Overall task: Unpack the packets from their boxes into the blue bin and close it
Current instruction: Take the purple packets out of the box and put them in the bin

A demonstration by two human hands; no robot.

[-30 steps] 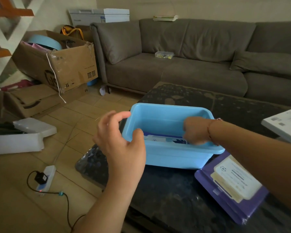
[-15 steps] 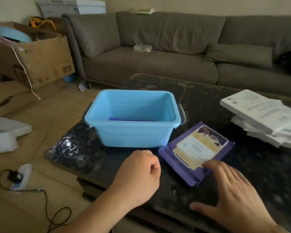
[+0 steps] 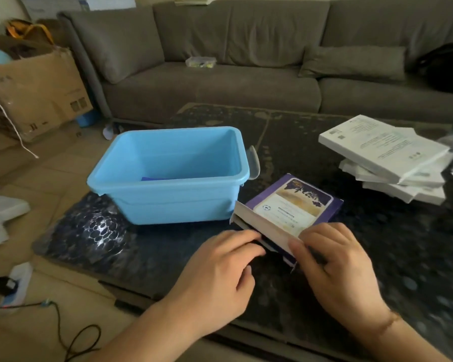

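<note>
The blue bin [image 3: 168,199] stands open on the dark table, with a sliver of a purple packet [image 3: 152,178] showing inside. Right of it lies a purple box [image 3: 290,207] with its near end flap lifted. My right hand [image 3: 335,259] grips that flap and the box's near right corner. My left hand [image 3: 220,267] has its fingertips at the open end, touching something dark that sticks out of it. A stack of white boxes [image 3: 387,155] sits at the table's right.
The dark patterned table [image 3: 377,257] stands before a grey sofa [image 3: 246,61]. Cardboard boxes [image 3: 37,90] and white foam [image 3: 0,218] lie on the floor to the left, with a power strip and cable [image 3: 16,286]. No bin lid is in view.
Both hands left the bin and came down to the purple box. The right hand lifted its near flap, and the left hand's fingers reached the opening. The view swung right.
</note>
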